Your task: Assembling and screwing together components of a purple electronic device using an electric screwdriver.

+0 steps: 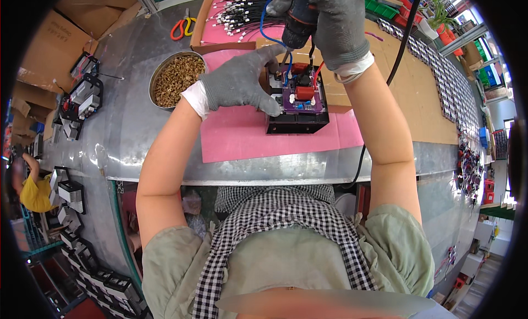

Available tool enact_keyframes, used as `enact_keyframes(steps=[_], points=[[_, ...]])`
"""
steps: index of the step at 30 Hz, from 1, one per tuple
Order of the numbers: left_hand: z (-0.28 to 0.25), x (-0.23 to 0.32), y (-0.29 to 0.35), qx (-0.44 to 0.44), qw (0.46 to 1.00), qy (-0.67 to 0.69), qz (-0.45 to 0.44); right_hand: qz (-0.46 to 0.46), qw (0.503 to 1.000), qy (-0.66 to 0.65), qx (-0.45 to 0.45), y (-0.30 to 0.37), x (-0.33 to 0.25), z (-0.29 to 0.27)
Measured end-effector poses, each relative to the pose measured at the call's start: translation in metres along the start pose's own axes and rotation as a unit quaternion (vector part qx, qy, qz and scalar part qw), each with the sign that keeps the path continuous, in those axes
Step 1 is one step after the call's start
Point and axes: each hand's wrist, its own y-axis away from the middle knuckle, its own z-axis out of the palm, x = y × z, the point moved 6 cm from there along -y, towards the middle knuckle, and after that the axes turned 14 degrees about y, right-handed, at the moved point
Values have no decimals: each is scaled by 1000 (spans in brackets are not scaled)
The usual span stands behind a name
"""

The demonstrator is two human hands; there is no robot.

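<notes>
My right hand [344, 30], in a grey glove, is closed round a dark power screwdriver [297, 30] held upright. Its tip points down at the far left part of a black-cased electronic unit [300, 125]. A purple circuit board [301, 104] with red, black and blue parts and wires sits on top of that unit. My left hand [239, 82], also gloved, grips the unit's left side. The thumb lies by the near left corner and the forefinger reaches the far side, close to the driver's tip. The unit rests on a pink sheet [234, 140].
A round metal bowl of small brass-coloured screws [177, 80] stands left of my left hand. Behind are scissors [183, 26] and a cardboard tray [199, 30] of black cables. A black cord [399, 58] hangs at right. More units [82, 96] lie left; another person [36, 190] is farther left.
</notes>
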Motion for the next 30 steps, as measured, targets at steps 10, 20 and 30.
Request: enact_keyframes(steps=[10,20,30], points=[[3,3,3,7,1000,-11,-12,61,998,16,-23,-1,12,15],[-103,-42,92,227,879,-384,-166,9,1000,-24,-3,1,-2,0],[-99,-44,131,414,860,-295,-49,69,998,0,-8,26,-33,28]])
